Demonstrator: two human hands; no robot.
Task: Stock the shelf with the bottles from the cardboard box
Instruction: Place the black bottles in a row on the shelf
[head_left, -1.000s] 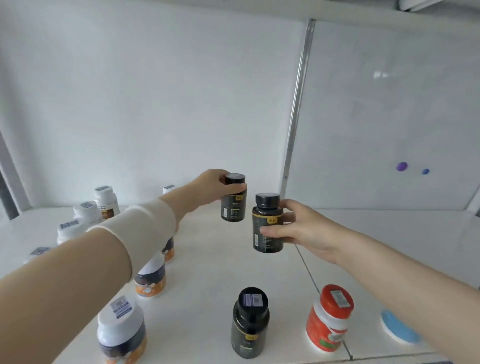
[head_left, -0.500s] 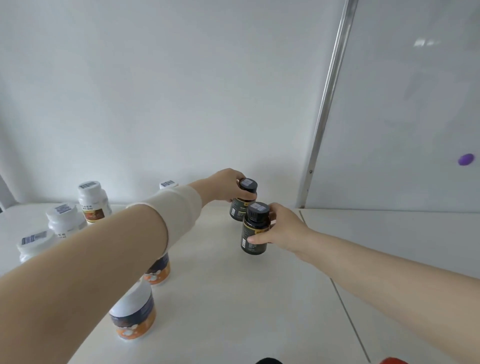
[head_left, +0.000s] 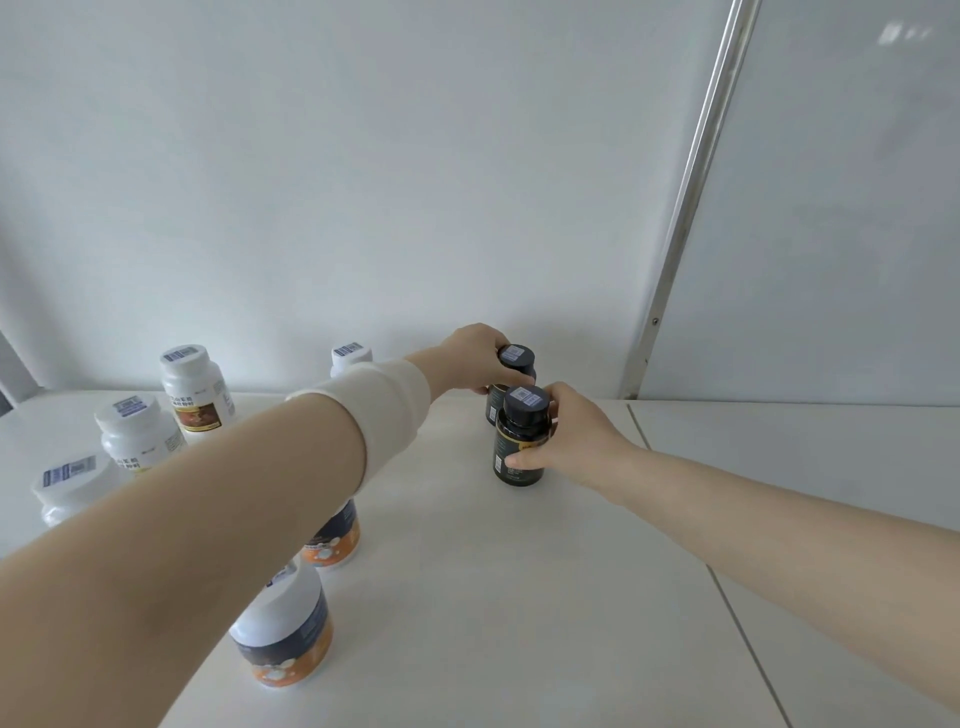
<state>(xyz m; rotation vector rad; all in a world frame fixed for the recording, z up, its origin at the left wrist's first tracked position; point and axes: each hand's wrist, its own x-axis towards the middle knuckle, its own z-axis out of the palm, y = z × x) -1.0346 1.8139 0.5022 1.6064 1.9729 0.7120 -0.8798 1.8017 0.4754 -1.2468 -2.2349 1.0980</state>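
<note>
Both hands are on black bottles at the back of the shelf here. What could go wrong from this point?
1. The front black bottle in the right hand stands very close to the rear black bottle in the left hand; letting go carelessly could knock one over.
2. The left forearm stretches over the orange-banded jars; pulling back low might clip one.
3. Whether both bottles sit flat on the shelf cannot be told.

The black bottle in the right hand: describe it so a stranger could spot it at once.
Find the metal upright at the shelf's back wall. Just left of its foot stand two black bottles. The one meant is the nearer black bottle, gripped by the right hand, in front of its twin.
</note>
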